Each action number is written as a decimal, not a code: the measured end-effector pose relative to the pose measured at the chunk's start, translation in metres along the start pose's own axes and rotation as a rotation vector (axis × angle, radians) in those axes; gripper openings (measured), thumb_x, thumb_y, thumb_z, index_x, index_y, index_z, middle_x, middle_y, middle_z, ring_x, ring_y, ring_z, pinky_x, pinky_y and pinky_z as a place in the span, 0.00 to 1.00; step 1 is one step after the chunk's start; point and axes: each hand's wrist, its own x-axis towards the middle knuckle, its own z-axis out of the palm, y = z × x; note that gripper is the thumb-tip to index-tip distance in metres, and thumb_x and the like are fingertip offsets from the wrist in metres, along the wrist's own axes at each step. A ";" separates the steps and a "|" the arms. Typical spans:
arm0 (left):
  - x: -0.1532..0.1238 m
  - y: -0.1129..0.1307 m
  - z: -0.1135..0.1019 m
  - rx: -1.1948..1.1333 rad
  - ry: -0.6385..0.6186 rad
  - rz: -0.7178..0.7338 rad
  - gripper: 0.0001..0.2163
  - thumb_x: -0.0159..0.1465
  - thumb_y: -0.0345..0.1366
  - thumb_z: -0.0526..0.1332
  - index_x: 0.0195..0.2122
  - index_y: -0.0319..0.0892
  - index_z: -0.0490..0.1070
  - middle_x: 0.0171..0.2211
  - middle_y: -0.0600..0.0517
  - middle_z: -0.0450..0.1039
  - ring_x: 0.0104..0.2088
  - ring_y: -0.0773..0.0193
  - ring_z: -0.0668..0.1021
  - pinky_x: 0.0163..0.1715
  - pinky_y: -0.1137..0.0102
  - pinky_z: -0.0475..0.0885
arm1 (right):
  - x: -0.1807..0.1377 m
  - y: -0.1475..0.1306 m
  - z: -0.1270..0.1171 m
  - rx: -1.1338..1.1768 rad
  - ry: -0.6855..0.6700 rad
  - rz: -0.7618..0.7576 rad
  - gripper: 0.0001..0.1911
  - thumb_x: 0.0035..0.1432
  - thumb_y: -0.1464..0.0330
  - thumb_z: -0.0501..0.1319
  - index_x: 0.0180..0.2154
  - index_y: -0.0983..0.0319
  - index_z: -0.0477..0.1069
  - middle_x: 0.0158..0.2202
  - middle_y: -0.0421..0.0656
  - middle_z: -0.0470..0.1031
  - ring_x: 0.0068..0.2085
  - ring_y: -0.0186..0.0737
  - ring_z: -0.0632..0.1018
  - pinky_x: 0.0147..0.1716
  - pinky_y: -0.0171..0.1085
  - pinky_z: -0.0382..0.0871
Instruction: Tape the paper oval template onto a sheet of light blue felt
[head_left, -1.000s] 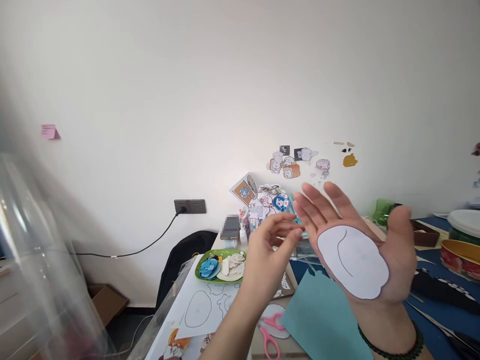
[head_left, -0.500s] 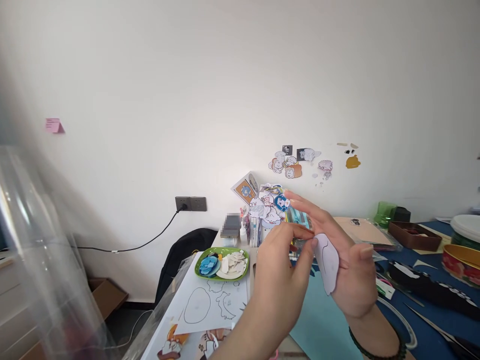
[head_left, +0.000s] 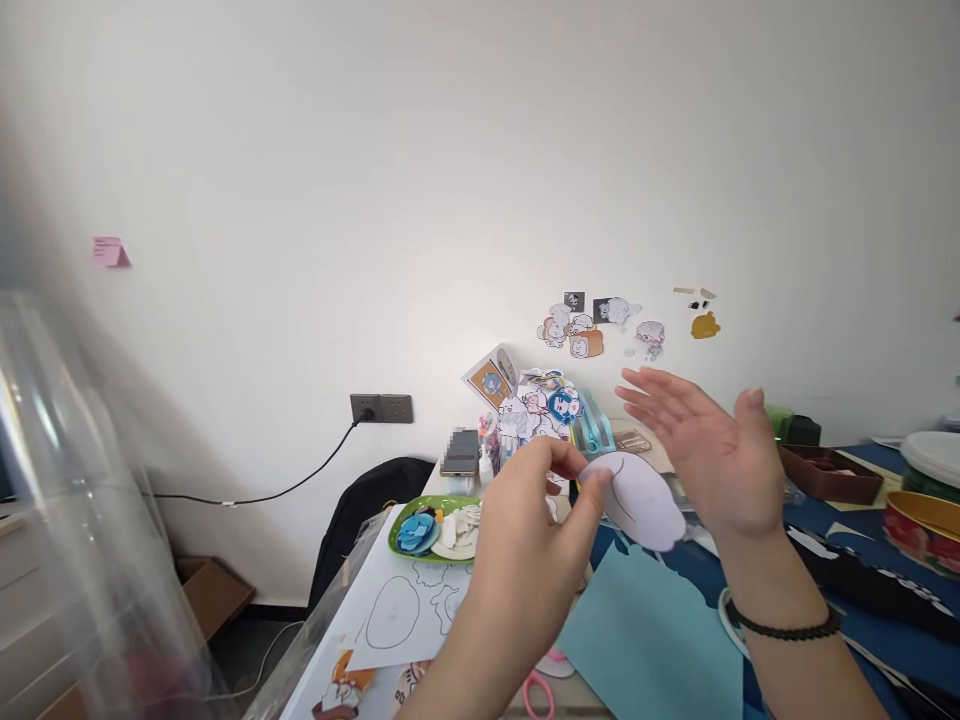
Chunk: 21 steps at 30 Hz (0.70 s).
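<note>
My left hand (head_left: 536, 530) is raised over the desk and pinches a white oval paper cutout (head_left: 637, 500) with a curved pencil line by its left edge. My right hand (head_left: 712, 450) is held up just right of the cutout, fingers stretched and apart, holding nothing; a dark bead bracelet (head_left: 787, 630) is round its wrist. Under both hands lies a light blue paper sheet (head_left: 652, 640).
A white sheet with drawn outlines (head_left: 412, 610), a green plate of paper pieces (head_left: 439, 530), pink scissors (head_left: 536, 690), cartoon cutouts (head_left: 536, 410) and wall stickers (head_left: 592, 325). A clear plastic roll (head_left: 82, 530) stands at the left. Boxes and tins (head_left: 919, 500) fill the right.
The cutout lay flat on my open right palm. My left hand took it by its edge and lifted it off; my right hand turned and opened beside it.
</note>
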 end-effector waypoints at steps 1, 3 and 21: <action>0.001 -0.002 0.001 -0.005 0.009 -0.007 0.08 0.64 0.42 0.56 0.32 0.44 0.65 0.33 0.51 0.71 0.35 0.59 0.72 0.35 0.66 0.65 | -0.001 -0.001 0.004 0.058 -0.036 0.036 0.35 0.62 0.45 0.36 0.48 0.58 0.72 0.56 0.46 0.70 0.59 0.49 0.67 0.60 0.50 0.53; 0.004 -0.007 0.006 0.008 0.038 -0.009 0.09 0.62 0.44 0.58 0.34 0.45 0.63 0.35 0.51 0.69 0.36 0.59 0.71 0.35 0.66 0.64 | -0.007 -0.001 0.019 0.153 -0.124 0.097 0.37 0.61 0.44 0.35 0.50 0.57 0.71 0.57 0.45 0.69 0.61 0.48 0.64 0.62 0.49 0.51; 0.006 -0.008 0.025 -0.567 0.231 -0.142 0.25 0.51 0.40 0.70 0.44 0.45 0.57 0.42 0.50 0.68 0.45 0.59 0.74 0.43 0.66 0.71 | -0.048 0.005 0.083 0.583 -0.242 0.253 0.34 0.61 0.45 0.40 0.52 0.58 0.71 0.59 0.45 0.67 0.63 0.49 0.60 0.63 0.51 0.49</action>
